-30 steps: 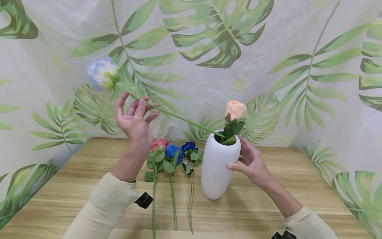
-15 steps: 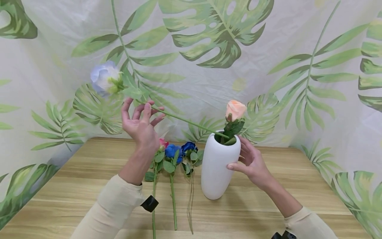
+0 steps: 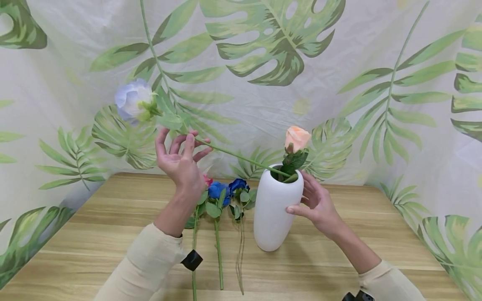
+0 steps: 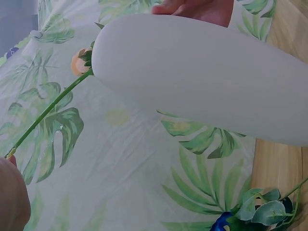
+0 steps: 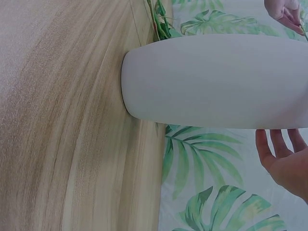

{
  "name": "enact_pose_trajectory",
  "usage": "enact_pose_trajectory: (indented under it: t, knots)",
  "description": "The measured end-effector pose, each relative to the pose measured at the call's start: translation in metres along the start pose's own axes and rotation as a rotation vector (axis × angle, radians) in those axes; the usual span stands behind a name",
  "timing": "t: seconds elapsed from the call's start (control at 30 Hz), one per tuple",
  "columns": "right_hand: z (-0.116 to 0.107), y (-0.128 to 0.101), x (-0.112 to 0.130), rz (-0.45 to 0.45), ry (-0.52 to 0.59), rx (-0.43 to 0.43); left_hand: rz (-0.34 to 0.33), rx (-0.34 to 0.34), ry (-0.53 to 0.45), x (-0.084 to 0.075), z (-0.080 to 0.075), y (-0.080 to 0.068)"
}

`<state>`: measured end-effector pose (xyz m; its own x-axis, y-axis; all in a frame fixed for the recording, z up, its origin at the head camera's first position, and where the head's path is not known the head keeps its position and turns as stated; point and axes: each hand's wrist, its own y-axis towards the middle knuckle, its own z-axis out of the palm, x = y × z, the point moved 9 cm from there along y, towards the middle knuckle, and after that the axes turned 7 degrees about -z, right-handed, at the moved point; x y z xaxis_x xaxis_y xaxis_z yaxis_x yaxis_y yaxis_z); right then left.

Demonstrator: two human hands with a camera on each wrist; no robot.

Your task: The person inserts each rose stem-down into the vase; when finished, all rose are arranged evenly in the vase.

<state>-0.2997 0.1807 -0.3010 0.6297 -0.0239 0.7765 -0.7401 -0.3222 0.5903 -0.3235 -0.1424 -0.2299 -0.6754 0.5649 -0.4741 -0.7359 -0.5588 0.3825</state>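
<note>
The left hand (image 3: pixel 180 161), raised above the table (image 3: pixel 113 234), pinches the green stem of the pale blue flower (image 3: pixel 132 100) between thumb and fingertips. The stem slants down to the right, its lower end inside the mouth of the white vase (image 3: pixel 276 213), its bloom up left. The right hand (image 3: pixel 318 205) rests against the vase's side with relaxed, spread fingers, beside the peach rose (image 3: pixel 296 139) already standing in it.

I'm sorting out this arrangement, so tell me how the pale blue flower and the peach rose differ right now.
The pale blue flower slants far out to the left with only its stem tip at the white vase mouth; the peach rose stands nearly upright inside it. The left hand pinches the blue flower's stem; no hand touches the rose. The blue bloom looks wider and more open than the tight peach bud. Both have green stems and leaves.
</note>
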Motion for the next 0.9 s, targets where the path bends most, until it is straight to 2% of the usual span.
enact_pose_trajectory:
  t: [0.2, 0.67, 0.9]
  knots:
    - [-0.001, 0.0, 0.0, 0.001, 0.002, -0.011, 0.031, 0.039, -0.011, 0.0, 0.007, -0.007]
    - [0.0, -0.001, -0.002, 0.002, 0.005, -0.007, 0.039, 0.057, -0.022, 0.005, 0.016, -0.016]
    - [0.001, -0.001, 0.0, -0.002, 0.007, -0.004, 0.082, 0.109, -0.044, 0.001, 0.023, -0.018]
